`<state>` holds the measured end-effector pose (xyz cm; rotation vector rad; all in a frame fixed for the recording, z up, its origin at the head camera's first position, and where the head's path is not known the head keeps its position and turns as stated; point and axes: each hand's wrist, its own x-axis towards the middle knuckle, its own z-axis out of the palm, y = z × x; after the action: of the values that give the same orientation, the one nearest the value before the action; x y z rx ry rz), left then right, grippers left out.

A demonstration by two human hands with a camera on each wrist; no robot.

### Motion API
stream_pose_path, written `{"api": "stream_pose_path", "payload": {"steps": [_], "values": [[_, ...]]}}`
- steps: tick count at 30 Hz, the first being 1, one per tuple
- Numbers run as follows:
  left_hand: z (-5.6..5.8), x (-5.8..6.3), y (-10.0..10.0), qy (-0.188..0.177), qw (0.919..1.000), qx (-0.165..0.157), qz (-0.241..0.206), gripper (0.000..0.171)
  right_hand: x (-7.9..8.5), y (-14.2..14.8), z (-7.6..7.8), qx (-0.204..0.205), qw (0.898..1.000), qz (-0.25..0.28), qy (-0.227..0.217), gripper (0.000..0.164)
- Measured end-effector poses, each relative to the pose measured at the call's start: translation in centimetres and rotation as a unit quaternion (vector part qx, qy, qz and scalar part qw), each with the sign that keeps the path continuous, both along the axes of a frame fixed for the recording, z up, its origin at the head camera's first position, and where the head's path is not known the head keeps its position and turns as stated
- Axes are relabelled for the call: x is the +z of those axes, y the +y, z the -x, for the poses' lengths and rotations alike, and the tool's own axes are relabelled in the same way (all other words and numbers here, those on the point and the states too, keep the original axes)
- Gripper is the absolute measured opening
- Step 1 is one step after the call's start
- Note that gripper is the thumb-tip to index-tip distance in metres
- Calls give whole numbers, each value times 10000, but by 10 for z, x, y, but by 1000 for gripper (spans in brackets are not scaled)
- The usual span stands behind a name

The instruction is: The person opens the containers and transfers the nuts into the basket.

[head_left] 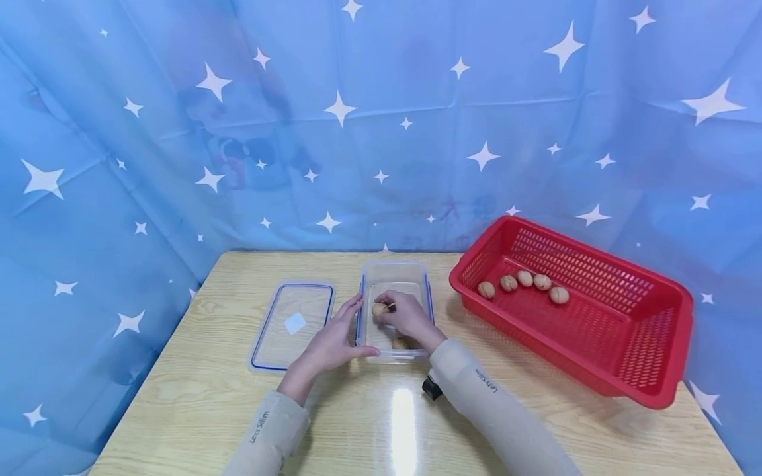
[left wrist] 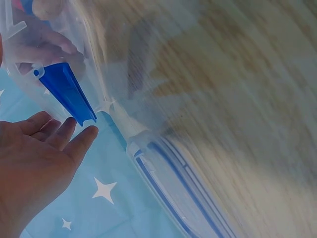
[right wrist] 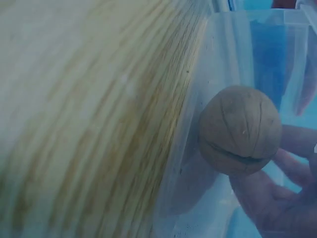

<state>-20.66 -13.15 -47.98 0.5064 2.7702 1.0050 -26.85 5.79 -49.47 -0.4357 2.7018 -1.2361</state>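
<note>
A clear plastic box (head_left: 395,357) with blue side latches stands at the middle of the table. My right hand (head_left: 407,316) reaches inside and pinches a walnut (head_left: 380,309) between thumb and fingers. Another walnut (head_left: 401,343) lies at the box's near end, partly covered by the right wrist. Large in the right wrist view is a cracked walnut (right wrist: 241,130); which of the two it is, I cannot tell. My left hand (head_left: 333,340) rests along the box's left side, fingers extended and thumb at the near rim. In the left wrist view, its fingertips are by a blue latch (left wrist: 67,91).
A clear lid (head_left: 274,340) with a blue seal lies on the table left of the box. At the right stands a red perforated basket (head_left: 571,350) with several walnuts (head_left: 542,282) toward its left end. A blue starry curtain (head_left: 381,132) hangs behind the table.
</note>
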Motion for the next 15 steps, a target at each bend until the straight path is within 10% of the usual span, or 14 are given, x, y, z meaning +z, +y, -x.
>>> {"api": "stream_pose_path", "payload": {"steps": [15], "values": [[-2, 3, 0, -50, 10000, 34, -18, 106, 6, 1, -4, -393, 9928, 1123, 146, 37]]}}
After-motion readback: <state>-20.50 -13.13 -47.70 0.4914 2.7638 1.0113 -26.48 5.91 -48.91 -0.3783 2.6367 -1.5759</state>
